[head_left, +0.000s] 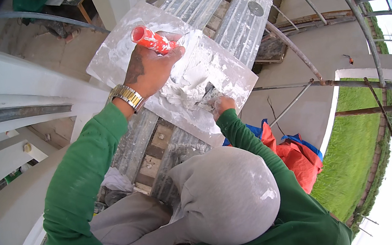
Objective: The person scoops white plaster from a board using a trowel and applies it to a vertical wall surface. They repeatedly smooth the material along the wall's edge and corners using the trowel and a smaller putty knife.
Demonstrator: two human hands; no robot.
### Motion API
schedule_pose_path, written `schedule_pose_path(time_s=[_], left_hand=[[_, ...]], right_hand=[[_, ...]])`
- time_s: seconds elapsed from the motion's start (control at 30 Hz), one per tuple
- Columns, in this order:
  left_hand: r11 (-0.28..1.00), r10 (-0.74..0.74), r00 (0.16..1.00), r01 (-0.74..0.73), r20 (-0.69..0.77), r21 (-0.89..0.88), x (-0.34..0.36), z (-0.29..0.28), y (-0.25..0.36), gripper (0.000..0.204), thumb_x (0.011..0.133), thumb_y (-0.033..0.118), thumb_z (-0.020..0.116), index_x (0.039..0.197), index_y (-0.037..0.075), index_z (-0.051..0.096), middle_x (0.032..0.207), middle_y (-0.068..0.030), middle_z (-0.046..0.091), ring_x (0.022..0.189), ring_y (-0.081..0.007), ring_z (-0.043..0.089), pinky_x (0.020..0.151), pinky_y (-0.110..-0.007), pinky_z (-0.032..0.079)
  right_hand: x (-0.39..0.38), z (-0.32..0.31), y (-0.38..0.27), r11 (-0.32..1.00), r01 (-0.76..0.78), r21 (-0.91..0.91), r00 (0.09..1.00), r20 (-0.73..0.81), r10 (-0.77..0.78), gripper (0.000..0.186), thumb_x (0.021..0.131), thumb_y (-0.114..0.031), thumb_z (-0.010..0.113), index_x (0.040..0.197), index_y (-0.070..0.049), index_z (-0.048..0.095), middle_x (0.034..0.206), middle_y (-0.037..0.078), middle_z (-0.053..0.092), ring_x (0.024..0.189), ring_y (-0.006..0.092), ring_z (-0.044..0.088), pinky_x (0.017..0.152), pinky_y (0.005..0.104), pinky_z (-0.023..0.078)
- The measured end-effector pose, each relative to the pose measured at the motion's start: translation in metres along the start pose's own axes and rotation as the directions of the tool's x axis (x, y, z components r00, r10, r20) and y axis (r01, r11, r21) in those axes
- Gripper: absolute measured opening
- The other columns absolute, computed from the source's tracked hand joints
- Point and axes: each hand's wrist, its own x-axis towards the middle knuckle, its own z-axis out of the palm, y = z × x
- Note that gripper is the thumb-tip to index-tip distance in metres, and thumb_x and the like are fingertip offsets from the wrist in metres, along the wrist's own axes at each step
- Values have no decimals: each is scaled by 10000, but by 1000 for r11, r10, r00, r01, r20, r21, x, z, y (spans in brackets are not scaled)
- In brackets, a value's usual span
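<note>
My left hand (149, 70), with a gold-coloured watch (126, 98) at the wrist, is closed around a red tubular handle (150, 39) smeared with white paste. The working end of that tool is hidden. Below both hands lies a square greyish board (115, 46), its middle covered by a thick heap of white paste (194, 75). At the board's near right side my right hand (223, 105) is closed on a paste-coated scraper (209, 93). Its blade touches the heap, and most of its handle is covered by my fingers.
Ridged metal planks (246, 15) support the board, with gaps between them. Scaffold pipes (296, 53) stand at the right, above grass (353, 135). Red and blue sheeting (299, 160) lies beside my right arm. My grey-clad knee (226, 196) rises between my arms. White railings (17, 97) stand left.
</note>
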Motion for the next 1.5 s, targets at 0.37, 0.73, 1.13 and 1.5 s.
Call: schedule_pose_path(time_s=[0.37, 0.73, 1.13, 1.5], left_hand=[[1000, -3, 999, 3, -36, -5, -37, 63, -51, 254, 874, 158, 671, 1104, 52, 652, 933, -118, 695, 846, -208, 669, 757, -335, 518], [999, 43, 987, -44, -153, -1, -27, 97, -54, 195, 873, 126, 645, 1055, 61, 619, 849, -200, 681, 803, -382, 671, 678, -409, 528], [976, 217, 948, -215, -233, 33, 9, 16, -20, 264, 883, 234, 681, 1079, 56, 681, 894, -135, 705, 814, -250, 682, 718, -332, 525], [999, -35, 974, 34, -222, -10, -24, 44, -54, 264, 876, 194, 683, 1092, 43, 668, 938, -120, 705, 830, -201, 675, 742, -323, 516]], right_hand=[[-52, 92, -74, 866, 307, -394, 939, 272, -209, 215, 790, 51, 535, 954, 114, 660, 814, 124, 674, 670, 185, 648, 595, 322, 534], [-84, 49, -70, 868, 453, -203, 874, 290, -389, 267, 804, 79, 547, 1048, 120, 648, 949, 110, 695, 787, 153, 654, 698, 286, 552], [27, -139, -79, 964, 98, -248, 993, -33, -110, 273, 828, 111, 559, 1099, 88, 573, 1022, 164, 656, 852, 319, 683, 757, 468, 607], [80, 48, -63, -400, 539, -741, 673, 665, -326, 150, 751, -91, 640, 858, -107, 744, 712, 92, 671, 686, 263, 666, 573, 396, 510]])
